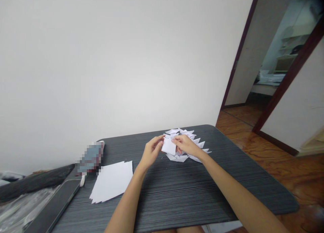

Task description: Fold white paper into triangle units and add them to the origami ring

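My left hand (152,150) and my right hand (185,144) meet above the far middle of a dark striped table (177,189). Both pinch a small white square of paper (168,146) between thumb and fingers, the left at its left edge, the right at its right edge. Just behind and under the hands lies a pile of folded white paper triangles (194,143), several of them fanned out to the right.
A stack of plain white sheets (112,181) lies at the table's left front. Beside it are a blurred packet (90,157), a dark flat case (52,207) and a dark bag (35,181). An open doorway (268,67) and wooden floor (265,148) are to the right.
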Available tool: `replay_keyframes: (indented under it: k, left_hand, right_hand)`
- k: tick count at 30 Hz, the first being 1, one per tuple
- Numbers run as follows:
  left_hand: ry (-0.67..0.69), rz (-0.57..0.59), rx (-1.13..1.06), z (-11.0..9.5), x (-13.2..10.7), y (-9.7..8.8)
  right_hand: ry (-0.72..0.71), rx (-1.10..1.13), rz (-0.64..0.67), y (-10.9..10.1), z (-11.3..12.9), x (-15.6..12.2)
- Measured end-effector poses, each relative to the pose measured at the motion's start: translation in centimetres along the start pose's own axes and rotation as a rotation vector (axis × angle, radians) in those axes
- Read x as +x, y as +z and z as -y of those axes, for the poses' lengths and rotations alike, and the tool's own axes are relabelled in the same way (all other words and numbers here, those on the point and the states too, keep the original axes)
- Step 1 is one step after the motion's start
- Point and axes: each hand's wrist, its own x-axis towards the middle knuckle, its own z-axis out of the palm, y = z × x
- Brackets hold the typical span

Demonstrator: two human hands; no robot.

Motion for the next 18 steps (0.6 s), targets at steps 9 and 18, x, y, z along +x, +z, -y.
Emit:
replay_keyframes:
  k: [9,18]
  left_hand:
    - [-0.054,0.137,-0.262,0.23,-0.33,0.77]
    - [-0.003,-0.047,-0.012,0.16,-0.29,0.44]
  right_hand:
    - [0.132,0.238,0.054,0.6,0.18,-0.16]
    - [-0.026,0.13,0.041,0.49,0.75,-0.19]
